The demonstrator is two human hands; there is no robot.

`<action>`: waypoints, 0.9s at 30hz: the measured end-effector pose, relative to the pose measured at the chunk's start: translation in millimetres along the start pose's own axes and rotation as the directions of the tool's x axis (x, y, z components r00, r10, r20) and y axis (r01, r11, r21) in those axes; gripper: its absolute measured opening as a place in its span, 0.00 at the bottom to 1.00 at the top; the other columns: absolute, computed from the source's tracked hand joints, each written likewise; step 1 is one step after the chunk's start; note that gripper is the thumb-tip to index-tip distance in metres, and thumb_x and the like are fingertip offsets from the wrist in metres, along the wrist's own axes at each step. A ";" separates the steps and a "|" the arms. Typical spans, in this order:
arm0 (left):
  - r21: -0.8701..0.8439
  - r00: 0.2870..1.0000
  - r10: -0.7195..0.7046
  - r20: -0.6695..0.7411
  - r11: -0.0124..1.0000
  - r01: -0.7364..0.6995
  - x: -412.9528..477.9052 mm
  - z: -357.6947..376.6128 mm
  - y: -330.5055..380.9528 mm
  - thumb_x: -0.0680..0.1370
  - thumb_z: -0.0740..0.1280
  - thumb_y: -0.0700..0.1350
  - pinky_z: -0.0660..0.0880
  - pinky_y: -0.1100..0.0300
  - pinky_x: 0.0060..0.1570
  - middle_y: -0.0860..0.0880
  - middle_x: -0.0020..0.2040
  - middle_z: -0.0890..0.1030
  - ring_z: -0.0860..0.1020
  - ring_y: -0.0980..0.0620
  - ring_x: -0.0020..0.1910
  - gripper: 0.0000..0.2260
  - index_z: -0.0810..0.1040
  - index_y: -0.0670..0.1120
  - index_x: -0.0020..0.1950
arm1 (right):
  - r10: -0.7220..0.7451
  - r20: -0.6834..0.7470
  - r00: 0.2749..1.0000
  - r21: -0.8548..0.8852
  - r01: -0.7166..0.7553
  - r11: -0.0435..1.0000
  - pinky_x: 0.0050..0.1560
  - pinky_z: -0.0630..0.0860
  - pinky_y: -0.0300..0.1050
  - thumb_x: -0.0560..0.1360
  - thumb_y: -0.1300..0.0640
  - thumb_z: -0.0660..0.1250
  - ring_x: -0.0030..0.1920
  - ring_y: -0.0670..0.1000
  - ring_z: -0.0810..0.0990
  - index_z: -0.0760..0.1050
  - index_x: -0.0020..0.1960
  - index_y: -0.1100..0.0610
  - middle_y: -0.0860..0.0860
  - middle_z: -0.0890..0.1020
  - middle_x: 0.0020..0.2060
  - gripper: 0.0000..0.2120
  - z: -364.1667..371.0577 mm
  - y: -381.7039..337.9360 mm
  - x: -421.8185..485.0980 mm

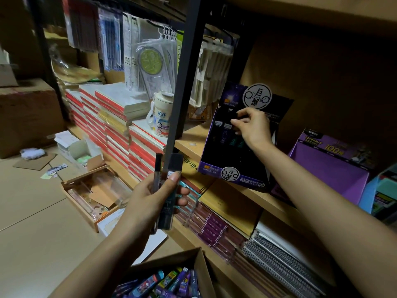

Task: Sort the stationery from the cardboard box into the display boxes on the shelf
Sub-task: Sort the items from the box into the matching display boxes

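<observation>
My left hand [153, 196] grips a small bundle of dark slim lead cases [169, 190], held upright in front of the shelf post. My right hand [252, 126] reaches into the dark purple display box [217, 166] on the wooden shelf, its fingertips pinching a dark lead case [234, 119] among the rows of cases inside. The open cardboard box [202, 267] stands at the bottom of the view, filled with several colourful stationery packs [171, 282].
A lighter purple display box [326, 166] and a blue one [382, 196] stand to the right on the same shelf [191, 143]. A black shelf post [180, 82] rises in front. Stacked notebooks [111, 117], a white cup [161, 115] and hanging rulers fill the left shelving. Open boxes lie on the floor.
</observation>
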State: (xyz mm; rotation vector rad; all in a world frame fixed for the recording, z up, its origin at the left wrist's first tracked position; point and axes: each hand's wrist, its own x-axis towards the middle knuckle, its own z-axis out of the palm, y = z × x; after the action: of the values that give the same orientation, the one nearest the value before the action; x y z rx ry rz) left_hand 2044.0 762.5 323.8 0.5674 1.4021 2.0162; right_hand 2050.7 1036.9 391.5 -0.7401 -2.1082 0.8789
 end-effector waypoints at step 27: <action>0.398 0.998 0.058 -0.029 0.916 -0.042 -1.4 18.1 -10.0 0.70 0.65 0.55 0.79 0.64 0.33 0.47 0.43 0.82 0.83 0.58 0.36 0.15 0.76 0.46 0.49 | 0.116 0.272 0.955 0.478 -0.239 0.845 0.48 0.78 0.40 0.75 0.61 0.66 0.45 0.46 0.80 0.75 0.50 0.53 0.50 0.81 0.44 0.05 -48.7 -51.6 -124.6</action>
State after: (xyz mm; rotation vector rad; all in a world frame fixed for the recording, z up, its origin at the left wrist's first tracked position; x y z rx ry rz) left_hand 2059.2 776.3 320.7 0.7446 1.8574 1.7925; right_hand 2149.0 933.6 406.3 -0.5732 -1.8824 1.6181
